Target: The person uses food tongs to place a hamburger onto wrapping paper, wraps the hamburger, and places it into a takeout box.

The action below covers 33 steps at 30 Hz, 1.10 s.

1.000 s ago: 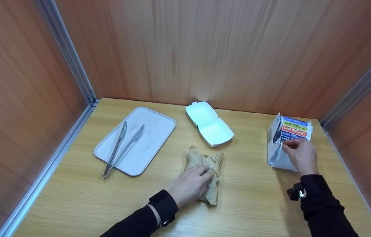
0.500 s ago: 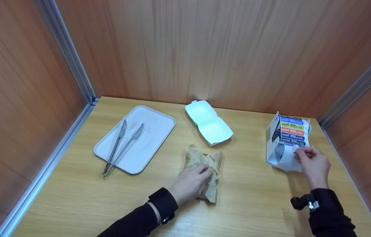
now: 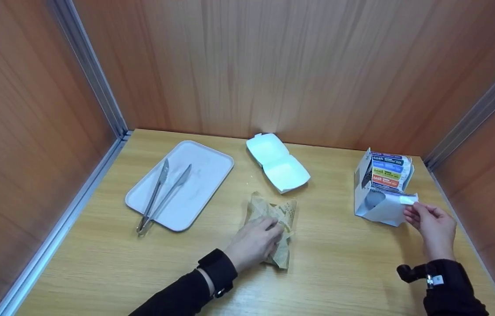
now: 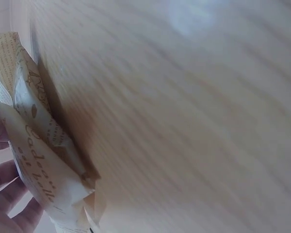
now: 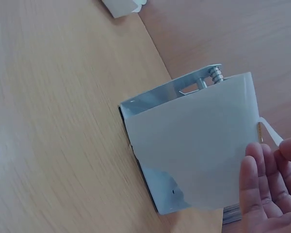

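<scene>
A bundle wrapped in brown printed paper (image 3: 280,256) lies on the table at centre. My left hand (image 3: 252,245) rests over it with bent fingers, holding the folded paper; in the left wrist view the fingers (image 4: 5,182) lie against the wrap, and its contents are hidden. At the right stands a metal label dispenser (image 3: 363,169) with a roll of colour-striped labels (image 3: 388,169). A strip of white backing paper (image 5: 194,141) hangs over its front. My right hand (image 3: 434,228) pinches a white label (image 3: 408,200) at the strip's edge between thumb and forefinger.
A white tray (image 3: 203,175) lies at the left with metal tongs (image 3: 155,193) across it. Behind the bundle is an opened, hinged white clamshell box (image 3: 285,171). Wood panels (image 3: 274,66) enclose the table at the back and sides.
My right hand has moved right and toward me, drawing the label out from the dispenser; the striped roll has turned. My left hand stays on the wrapped bundle.
</scene>
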Each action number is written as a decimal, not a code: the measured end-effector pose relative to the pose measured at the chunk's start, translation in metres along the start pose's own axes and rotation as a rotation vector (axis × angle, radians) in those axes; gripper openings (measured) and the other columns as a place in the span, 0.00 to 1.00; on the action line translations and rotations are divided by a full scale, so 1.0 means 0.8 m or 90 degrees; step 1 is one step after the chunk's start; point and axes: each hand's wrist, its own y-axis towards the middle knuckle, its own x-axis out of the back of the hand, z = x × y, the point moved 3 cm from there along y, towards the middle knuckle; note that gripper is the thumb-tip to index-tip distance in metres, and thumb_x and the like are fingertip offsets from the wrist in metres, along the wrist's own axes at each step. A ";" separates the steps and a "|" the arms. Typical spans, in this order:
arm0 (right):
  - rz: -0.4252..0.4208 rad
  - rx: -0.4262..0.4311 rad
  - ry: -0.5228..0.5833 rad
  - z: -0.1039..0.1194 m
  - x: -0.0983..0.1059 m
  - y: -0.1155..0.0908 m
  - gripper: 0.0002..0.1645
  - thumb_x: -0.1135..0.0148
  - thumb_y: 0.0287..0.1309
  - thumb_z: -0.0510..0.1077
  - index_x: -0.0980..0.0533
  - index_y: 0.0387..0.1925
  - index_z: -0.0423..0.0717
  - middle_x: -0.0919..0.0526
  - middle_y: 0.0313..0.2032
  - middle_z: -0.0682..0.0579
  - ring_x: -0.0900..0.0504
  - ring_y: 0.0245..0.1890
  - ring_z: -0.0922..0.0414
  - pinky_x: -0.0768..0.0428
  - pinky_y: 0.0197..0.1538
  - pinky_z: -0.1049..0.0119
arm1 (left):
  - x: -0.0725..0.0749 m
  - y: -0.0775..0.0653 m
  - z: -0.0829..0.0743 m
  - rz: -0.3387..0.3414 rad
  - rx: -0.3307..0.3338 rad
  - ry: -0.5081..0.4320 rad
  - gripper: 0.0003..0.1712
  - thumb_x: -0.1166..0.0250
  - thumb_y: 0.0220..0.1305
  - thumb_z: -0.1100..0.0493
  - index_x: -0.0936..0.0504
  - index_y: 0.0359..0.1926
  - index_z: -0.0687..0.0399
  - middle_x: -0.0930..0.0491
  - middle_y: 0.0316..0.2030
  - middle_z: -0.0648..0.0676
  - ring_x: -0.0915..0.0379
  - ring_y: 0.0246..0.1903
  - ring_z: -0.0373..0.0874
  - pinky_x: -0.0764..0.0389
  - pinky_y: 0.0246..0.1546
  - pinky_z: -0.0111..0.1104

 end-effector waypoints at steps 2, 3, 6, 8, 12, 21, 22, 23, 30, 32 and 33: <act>-0.001 -0.009 0.016 0.000 0.005 0.000 0.04 0.35 0.75 0.45 0.19 0.46 0.50 0.10 0.30 0.60 0.09 0.32 0.65 0.12 0.41 0.74 | -0.001 0.000 0.000 -0.003 -0.002 -0.005 0.16 0.29 0.69 0.56 0.16 0.56 0.48 0.15 0.58 0.54 0.17 0.57 0.47 0.14 0.60 0.37; -0.003 -0.007 0.024 0.001 0.007 0.000 0.03 0.35 0.75 0.44 0.19 0.45 0.49 0.10 0.29 0.59 0.09 0.31 0.64 0.11 0.40 0.74 | -0.001 0.000 0.000 -0.004 -0.002 -0.009 0.16 0.29 0.69 0.56 0.16 0.56 0.48 0.15 0.58 0.54 0.17 0.56 0.47 0.14 0.59 0.37; -0.013 0.002 0.052 0.003 0.017 0.001 0.03 0.33 0.73 0.42 0.18 0.39 0.48 0.10 0.28 0.57 0.10 0.29 0.63 0.11 0.38 0.73 | -0.002 0.001 0.000 -0.007 -0.003 -0.017 0.16 0.29 0.70 0.56 0.15 0.56 0.48 0.15 0.56 0.53 0.17 0.54 0.46 0.14 0.58 0.36; -0.022 0.009 0.068 0.005 0.026 0.002 0.05 0.33 0.72 0.40 0.17 0.36 0.48 0.11 0.27 0.56 0.10 0.28 0.62 0.11 0.36 0.72 | -0.002 0.001 0.000 -0.005 -0.002 -0.020 0.15 0.29 0.70 0.56 0.15 0.56 0.49 0.15 0.55 0.53 0.17 0.53 0.45 0.14 0.58 0.36; -0.046 0.008 0.092 0.011 0.051 0.003 0.07 0.32 0.71 0.40 0.16 0.33 0.48 0.12 0.25 0.55 0.11 0.26 0.62 0.11 0.34 0.72 | -0.002 0.002 0.000 -0.002 -0.003 -0.019 0.16 0.29 0.70 0.56 0.15 0.56 0.49 0.16 0.55 0.53 0.17 0.53 0.45 0.14 0.57 0.35; -0.156 0.050 0.237 0.026 0.096 0.002 0.07 0.31 0.70 0.35 0.21 0.34 0.44 0.13 0.21 0.52 0.14 0.19 0.60 0.14 0.25 0.70 | 0.000 0.002 0.000 -0.001 -0.002 -0.018 0.16 0.28 0.69 0.55 0.15 0.56 0.49 0.15 0.56 0.54 0.17 0.54 0.46 0.15 0.59 0.36; -0.168 0.057 0.253 0.028 0.101 0.001 0.06 0.33 0.71 0.36 0.22 0.36 0.44 0.13 0.21 0.52 0.15 0.19 0.60 0.14 0.25 0.70 | 0.000 0.002 0.000 0.003 0.001 -0.019 0.16 0.28 0.70 0.55 0.15 0.57 0.49 0.15 0.57 0.54 0.17 0.55 0.47 0.15 0.60 0.37; -0.178 0.062 0.266 0.030 0.105 0.000 0.06 0.34 0.72 0.36 0.24 0.37 0.45 0.14 0.21 0.52 0.15 0.18 0.60 0.15 0.24 0.70 | 0.000 0.001 0.000 0.007 0.004 -0.019 0.17 0.29 0.70 0.55 0.15 0.57 0.49 0.15 0.57 0.54 0.17 0.55 0.47 0.15 0.61 0.37; -0.185 0.133 0.274 0.040 0.111 -0.014 0.06 0.36 0.74 0.36 0.26 0.41 0.45 0.12 0.23 0.52 0.13 0.18 0.60 0.14 0.25 0.71 | 0.001 0.001 0.000 0.001 0.010 -0.027 0.15 0.30 0.71 0.55 0.15 0.56 0.49 0.15 0.57 0.54 0.17 0.56 0.47 0.16 0.62 0.37; -0.165 0.181 0.270 0.042 0.100 -0.020 0.06 0.35 0.72 0.35 0.25 0.41 0.43 0.11 0.24 0.50 0.11 0.20 0.59 0.13 0.27 0.70 | 0.001 0.002 0.000 -0.001 0.008 -0.031 0.14 0.30 0.72 0.56 0.15 0.56 0.49 0.15 0.57 0.54 0.17 0.56 0.47 0.16 0.62 0.38; -0.152 0.203 0.266 0.042 0.091 -0.024 0.06 0.34 0.71 0.35 0.25 0.42 0.41 0.10 0.25 0.49 0.10 0.21 0.58 0.12 0.28 0.70 | 0.002 0.001 0.000 -0.001 0.009 -0.033 0.14 0.31 0.72 0.56 0.15 0.56 0.49 0.15 0.57 0.54 0.17 0.56 0.47 0.16 0.62 0.38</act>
